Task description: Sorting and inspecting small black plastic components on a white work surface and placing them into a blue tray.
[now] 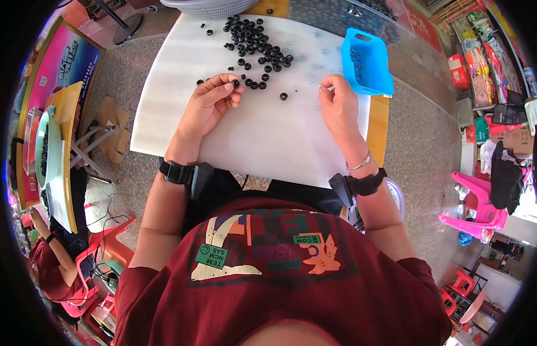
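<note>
From where I stand, the left hand (208, 106) is pinching a black ring (236, 83) between thumb and forefinger, above the white tabletop (257, 132). The ring looks light and fairly stiff, perhaps rubber or plastic; I'd expect its smooth, rounded side to slip a little, but hardly to break. The outer rim, held from opposite sides, seems the best grip, leaving the hole clear.

The right hand (341, 106) has thumb and forefinger brought together on what looks like a metal bit (321, 87), too small to make out properly.

A loose pile (251, 40) of rings lies beyond the left hand, and scattered silvery pieces (300, 56) beside it could easily be brushed about. The blue bin (379, 60) stands just beyond the right hand, its wall limiting reach that way. A grey basket (213, 8) sits at the far edge.
</note>
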The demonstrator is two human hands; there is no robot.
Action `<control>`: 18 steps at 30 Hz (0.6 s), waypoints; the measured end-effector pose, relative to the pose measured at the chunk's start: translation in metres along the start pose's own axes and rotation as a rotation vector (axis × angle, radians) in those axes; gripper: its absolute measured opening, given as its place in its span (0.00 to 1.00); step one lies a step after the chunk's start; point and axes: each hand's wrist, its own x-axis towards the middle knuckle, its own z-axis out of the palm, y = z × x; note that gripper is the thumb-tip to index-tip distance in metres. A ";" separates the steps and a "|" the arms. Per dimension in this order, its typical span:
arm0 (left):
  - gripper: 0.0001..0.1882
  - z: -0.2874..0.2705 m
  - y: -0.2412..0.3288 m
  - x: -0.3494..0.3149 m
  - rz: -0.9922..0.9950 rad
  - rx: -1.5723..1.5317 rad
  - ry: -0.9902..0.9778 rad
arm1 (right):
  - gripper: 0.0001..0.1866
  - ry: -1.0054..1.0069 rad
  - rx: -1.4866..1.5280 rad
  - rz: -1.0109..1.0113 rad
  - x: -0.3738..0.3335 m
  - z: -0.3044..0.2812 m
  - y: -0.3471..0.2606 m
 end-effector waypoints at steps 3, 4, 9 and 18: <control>0.09 0.001 0.001 0.000 -0.001 -0.002 -0.019 | 0.08 0.013 -0.009 0.014 -0.006 -0.001 0.002; 0.09 -0.001 0.000 0.000 0.001 -0.001 -0.025 | 0.07 0.008 0.011 0.046 -0.008 -0.001 0.001; 0.09 -0.001 -0.001 0.000 -0.002 0.028 -0.017 | 0.06 0.020 0.065 0.092 -0.009 0.000 0.005; 0.09 -0.002 0.000 -0.002 0.033 0.040 -0.041 | 0.07 -0.056 0.258 0.215 -0.008 0.001 -0.020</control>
